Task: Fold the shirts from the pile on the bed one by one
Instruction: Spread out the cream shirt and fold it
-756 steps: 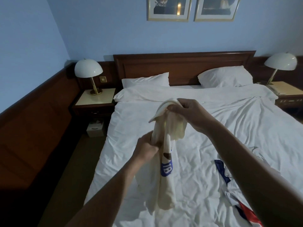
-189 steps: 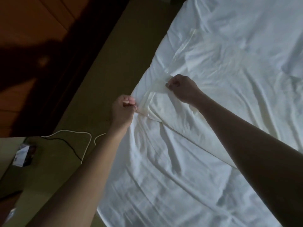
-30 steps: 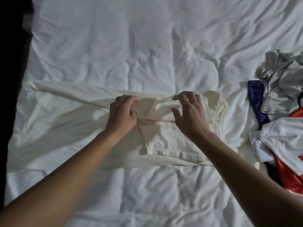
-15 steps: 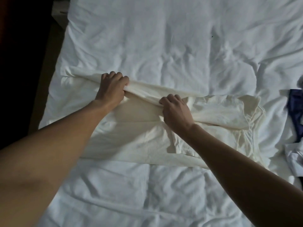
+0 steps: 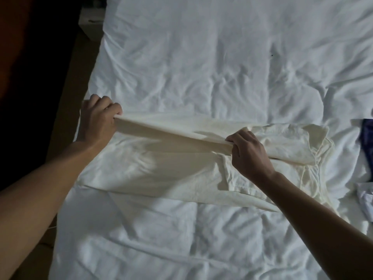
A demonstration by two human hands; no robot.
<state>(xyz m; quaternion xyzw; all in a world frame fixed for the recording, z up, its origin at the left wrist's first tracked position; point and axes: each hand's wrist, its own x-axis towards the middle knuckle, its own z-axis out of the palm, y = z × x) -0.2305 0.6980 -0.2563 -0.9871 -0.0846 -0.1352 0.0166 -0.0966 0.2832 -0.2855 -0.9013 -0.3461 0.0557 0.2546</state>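
Left hand (image 5: 96,120): closed on the hem-end fold of the cream shirt (image 5: 161,158). Right hand (image 5: 247,152): closed, the same fold pinched mid-length. Shirt is laid across the white bed (image 5: 201,57); pile (image 5: 366,142) is glimpsed at the right edge.

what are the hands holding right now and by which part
Both grip the cream shirt by its lifted far edge: the left hand at the hem-end corner, the right hand about midway along.
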